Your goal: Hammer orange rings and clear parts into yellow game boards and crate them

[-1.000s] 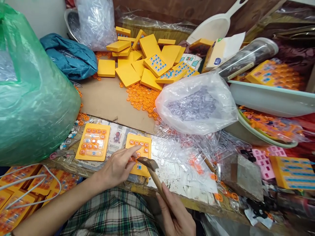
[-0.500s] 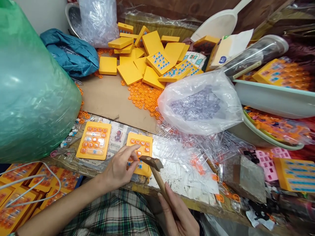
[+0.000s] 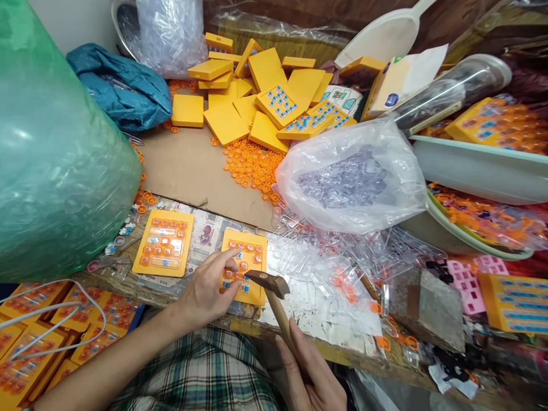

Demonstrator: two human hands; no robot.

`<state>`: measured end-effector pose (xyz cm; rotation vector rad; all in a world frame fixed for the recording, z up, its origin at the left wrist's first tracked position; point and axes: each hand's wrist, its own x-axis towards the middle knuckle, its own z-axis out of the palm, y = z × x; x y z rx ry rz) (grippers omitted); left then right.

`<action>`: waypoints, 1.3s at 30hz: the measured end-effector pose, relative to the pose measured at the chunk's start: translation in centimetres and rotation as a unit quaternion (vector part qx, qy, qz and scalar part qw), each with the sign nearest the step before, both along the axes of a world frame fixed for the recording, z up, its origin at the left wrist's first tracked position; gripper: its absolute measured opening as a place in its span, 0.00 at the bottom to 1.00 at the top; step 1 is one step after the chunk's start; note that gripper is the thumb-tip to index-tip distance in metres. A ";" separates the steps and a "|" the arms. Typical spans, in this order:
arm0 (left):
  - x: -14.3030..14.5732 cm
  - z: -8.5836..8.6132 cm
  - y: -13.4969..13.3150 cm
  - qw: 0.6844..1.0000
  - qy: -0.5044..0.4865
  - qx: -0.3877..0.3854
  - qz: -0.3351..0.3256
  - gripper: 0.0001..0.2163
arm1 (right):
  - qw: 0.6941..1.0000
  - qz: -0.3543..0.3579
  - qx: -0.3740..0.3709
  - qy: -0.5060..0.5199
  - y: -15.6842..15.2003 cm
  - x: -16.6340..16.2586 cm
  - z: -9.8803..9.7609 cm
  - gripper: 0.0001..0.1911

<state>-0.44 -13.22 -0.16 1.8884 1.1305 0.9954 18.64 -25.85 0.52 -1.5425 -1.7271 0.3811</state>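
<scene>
Your right hand (image 3: 310, 371) gripped a hammer (image 3: 278, 311), its head at the yellow panel (image 3: 252, 268) near the bench (image 3: 242, 326) edge; your left hand (image 3: 213, 286), grasp unclear, lay so close a glancing blow could have bruised its fingers.

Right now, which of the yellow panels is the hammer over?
The right panel, under the fingers of the left hand: the head of the hammer overlaps it. The left panel and the heaped panels behind have no tool over them.

Bright light leaves glare on the green bag (image 3: 64, 165); lower-right edge blurs.
</scene>
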 end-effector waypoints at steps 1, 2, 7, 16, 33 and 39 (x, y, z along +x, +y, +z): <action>-0.1 0.0 0.0 1.000 0.001 -0.006 -0.003 0.25 | 1.000 0.003 -0.010 -0.003 0.1 0.0 0.3 0.30; -0.3 0.0 0.1 1.000 0.004 -0.012 -0.007 0.25 | 1.000 0.009 -0.027 -0.007 0.2 0.0 0.6 0.30; -0.4 0.2 0.3 0.999 0.015 -0.028 -0.021 0.24 | 0.998 0.027 -0.041 -0.025 0.6 0.0 2.0 0.32; -0.3 -0.2 0.3 0.999 0.017 0.008 -0.035 0.25 | 0.995 0.051 -0.087 -0.020 0.8 0.3 1.6 0.30; 2.8 2.4 15.4 0.970 0.230 0.079 0.012 0.11 | 0.878 -0.292 -0.207 0.317 2.2 0.6 -1.0 0.32; 5.0 1.1 19.8 0.966 0.256 0.029 -0.030 0.08 | 0.866 -0.281 -0.209 0.357 1.6 0.6 -1.3 0.33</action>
